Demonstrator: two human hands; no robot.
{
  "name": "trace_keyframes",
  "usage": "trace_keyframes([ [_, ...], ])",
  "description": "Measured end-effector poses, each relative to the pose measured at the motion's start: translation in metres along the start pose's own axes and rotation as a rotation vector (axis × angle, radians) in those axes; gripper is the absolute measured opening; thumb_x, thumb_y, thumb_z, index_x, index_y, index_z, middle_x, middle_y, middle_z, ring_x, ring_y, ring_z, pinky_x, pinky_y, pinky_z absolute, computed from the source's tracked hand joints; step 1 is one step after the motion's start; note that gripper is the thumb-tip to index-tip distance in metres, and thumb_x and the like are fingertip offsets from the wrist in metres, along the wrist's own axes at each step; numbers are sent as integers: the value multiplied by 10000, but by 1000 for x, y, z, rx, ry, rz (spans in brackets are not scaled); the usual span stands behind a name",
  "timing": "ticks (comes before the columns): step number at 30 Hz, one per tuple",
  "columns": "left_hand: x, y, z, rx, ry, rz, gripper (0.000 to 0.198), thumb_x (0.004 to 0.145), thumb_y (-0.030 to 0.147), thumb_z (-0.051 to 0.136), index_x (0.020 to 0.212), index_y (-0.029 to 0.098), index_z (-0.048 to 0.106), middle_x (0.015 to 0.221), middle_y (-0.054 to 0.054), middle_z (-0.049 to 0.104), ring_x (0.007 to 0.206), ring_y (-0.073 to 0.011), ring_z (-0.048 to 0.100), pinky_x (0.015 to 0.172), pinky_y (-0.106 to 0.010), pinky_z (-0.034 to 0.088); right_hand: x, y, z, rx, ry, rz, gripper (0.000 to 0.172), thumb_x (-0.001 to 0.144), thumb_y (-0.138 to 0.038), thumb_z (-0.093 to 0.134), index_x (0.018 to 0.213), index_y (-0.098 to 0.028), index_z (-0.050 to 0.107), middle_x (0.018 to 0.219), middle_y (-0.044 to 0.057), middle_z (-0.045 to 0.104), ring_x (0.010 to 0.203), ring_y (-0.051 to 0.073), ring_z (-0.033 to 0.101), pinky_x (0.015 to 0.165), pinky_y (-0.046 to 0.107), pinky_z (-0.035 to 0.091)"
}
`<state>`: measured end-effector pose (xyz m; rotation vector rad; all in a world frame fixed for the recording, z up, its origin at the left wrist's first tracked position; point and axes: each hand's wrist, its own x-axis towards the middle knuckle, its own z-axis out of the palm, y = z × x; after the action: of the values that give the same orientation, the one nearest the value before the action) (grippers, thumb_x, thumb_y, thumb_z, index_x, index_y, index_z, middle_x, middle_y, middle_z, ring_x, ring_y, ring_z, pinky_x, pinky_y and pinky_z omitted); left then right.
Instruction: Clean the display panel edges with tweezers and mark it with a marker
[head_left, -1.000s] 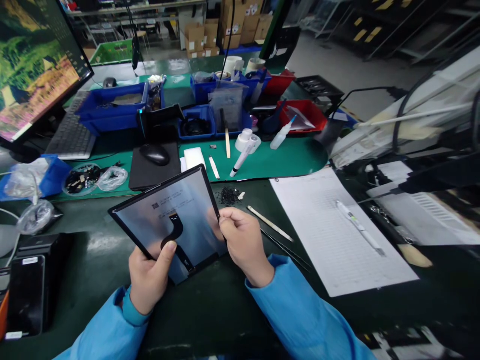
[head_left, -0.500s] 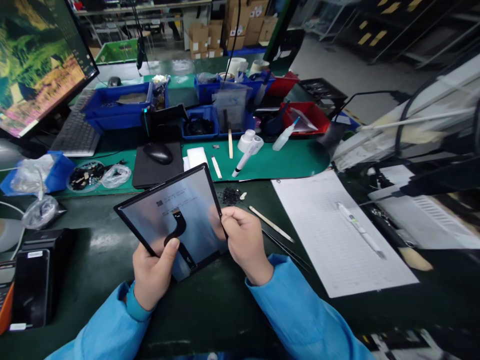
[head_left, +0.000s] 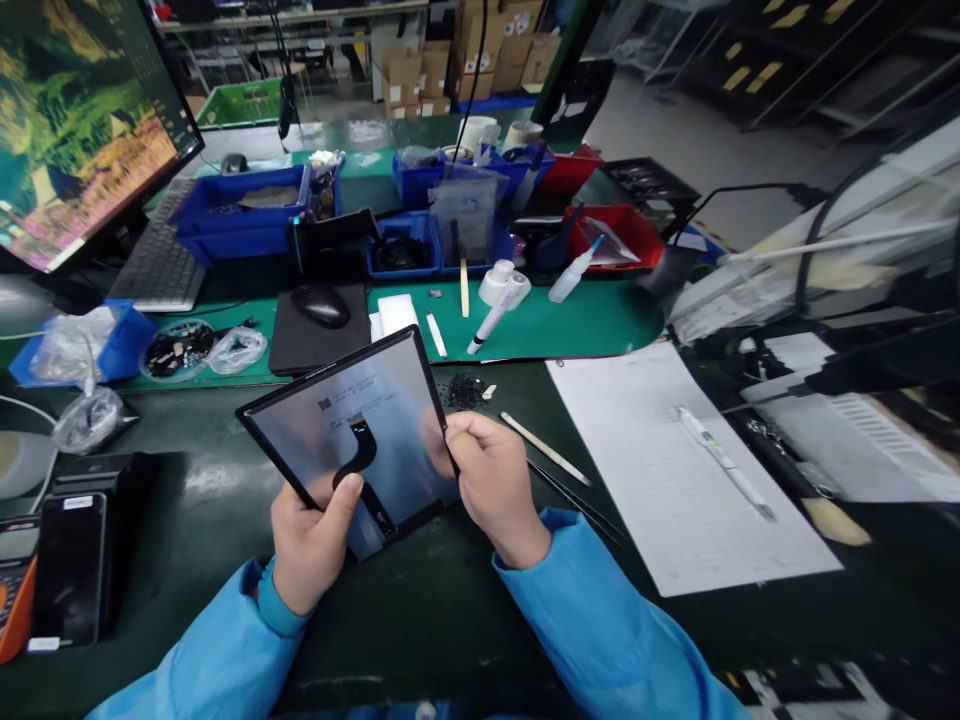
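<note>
Silver and shiny, a flat tablet screen panel with a thin black rim is held up in the air over the middle of the bench, near its front edge. The panel tilts, and its back faces up. A black ribbon cable bends across that back like a snake.

The left hand grips the bottom edge, clamped on tight, with the thumb on top, right by the end of the cable. The right hand is clamped on the right edge, with its fingers curled around the rim. Both arms wear blue sleeves.

Just past the right hand, a small pile of black crumbs lies on the bench. A thin wooden stick and black tweezers lie near that hand too. Further right is a sheet of lined paper with a white pen on it.

Toward the back edge of the bench, a green mat holds a black mouse and a white foam block. Blue bins sit behind them. A black phone lies by the left edge.
</note>
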<state>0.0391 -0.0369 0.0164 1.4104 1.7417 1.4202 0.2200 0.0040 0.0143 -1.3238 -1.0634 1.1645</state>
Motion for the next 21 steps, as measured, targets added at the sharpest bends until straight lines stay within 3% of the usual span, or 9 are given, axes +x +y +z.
trace_keyframes([
  [6, 1, -3, 0, -4, 2, 56, 226, 731, 343, 747, 645, 155, 654, 584, -9, 694, 509, -155, 648, 484, -208, 519, 0, 0, -1, 10, -1, 2, 203, 735, -224, 500, 535, -216, 471, 467, -54, 423, 477, 110, 398, 485, 257, 305],
  [21, 1, 0, 0, -37, -1, 43, 214, 735, 321, 753, 645, 161, 643, 564, 2, 680, 497, -140, 634, 482, -188, 516, -1, 1, 0, 18, 10, -14, 185, 742, -219, 508, 557, -214, 505, 481, -54, 431, 488, 110, 389, 485, 255, 312],
])
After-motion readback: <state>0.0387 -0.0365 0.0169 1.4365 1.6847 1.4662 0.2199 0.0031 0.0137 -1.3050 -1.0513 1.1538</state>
